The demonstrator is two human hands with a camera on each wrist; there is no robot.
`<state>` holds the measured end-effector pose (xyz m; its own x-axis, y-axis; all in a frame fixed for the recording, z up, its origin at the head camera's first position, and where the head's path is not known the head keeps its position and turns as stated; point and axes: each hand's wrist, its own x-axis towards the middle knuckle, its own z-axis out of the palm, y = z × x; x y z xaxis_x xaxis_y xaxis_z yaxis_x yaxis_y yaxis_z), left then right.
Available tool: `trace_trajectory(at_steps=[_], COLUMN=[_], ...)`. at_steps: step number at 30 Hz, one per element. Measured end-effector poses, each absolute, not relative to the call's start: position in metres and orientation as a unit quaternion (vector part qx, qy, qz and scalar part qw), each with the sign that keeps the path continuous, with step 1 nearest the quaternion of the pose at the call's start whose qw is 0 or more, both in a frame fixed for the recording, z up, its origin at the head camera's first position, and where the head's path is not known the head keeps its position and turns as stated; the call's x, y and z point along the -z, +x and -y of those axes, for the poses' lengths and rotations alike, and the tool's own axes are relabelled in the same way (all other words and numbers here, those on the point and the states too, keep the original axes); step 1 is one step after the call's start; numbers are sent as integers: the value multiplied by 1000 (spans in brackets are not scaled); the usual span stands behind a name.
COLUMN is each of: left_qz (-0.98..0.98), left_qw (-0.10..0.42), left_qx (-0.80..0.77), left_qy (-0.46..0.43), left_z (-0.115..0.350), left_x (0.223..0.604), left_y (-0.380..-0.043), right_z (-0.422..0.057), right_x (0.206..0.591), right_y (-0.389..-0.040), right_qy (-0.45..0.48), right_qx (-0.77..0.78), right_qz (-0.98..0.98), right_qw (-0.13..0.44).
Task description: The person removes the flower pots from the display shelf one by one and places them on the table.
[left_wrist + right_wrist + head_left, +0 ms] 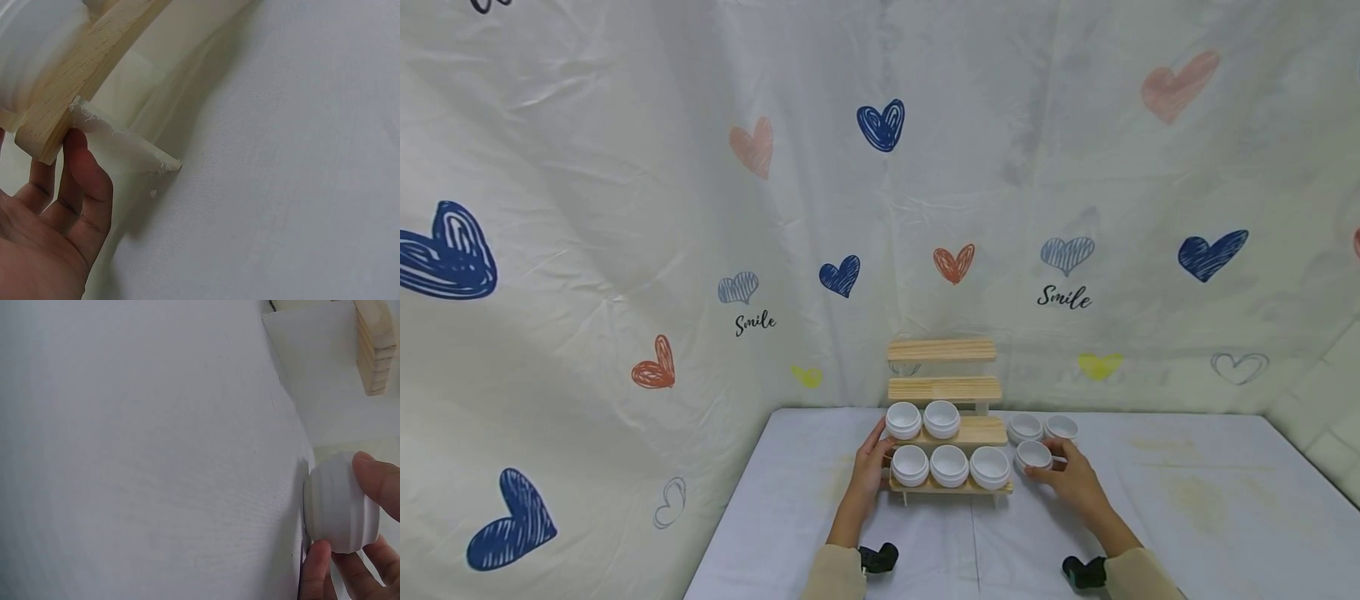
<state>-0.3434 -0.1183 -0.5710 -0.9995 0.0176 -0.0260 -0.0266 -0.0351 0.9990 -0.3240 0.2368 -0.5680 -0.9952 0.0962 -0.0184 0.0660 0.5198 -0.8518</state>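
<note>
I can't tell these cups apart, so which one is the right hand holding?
The front cup of the three beside the wooden stand: the right hand grips it, while the other two stand behind it.

A heart-printed curtain (970,183) (captioned "Smile" twice) hangs behind white tablecloth (1210,517).

Well behind my bare fingers (94,190), I wear plain beige fabric sleeves (835,575), and a small black wrist camera (880,558) with a rounded end juts out beside each.
</note>
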Motion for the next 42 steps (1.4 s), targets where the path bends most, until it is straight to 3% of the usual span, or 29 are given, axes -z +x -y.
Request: trace_trajectory(at_steps=[42], left_qz=[-699], left_qw=[16], left_qx=[-715], left_qy=[-7], left_z=[120], left_x=[571], left_y=[-342], right_z=[-237], right_x=[569], right_y=[-323], right_qy=[-45], right_qx=[-483], right_qz=[874], right_qw=[12])
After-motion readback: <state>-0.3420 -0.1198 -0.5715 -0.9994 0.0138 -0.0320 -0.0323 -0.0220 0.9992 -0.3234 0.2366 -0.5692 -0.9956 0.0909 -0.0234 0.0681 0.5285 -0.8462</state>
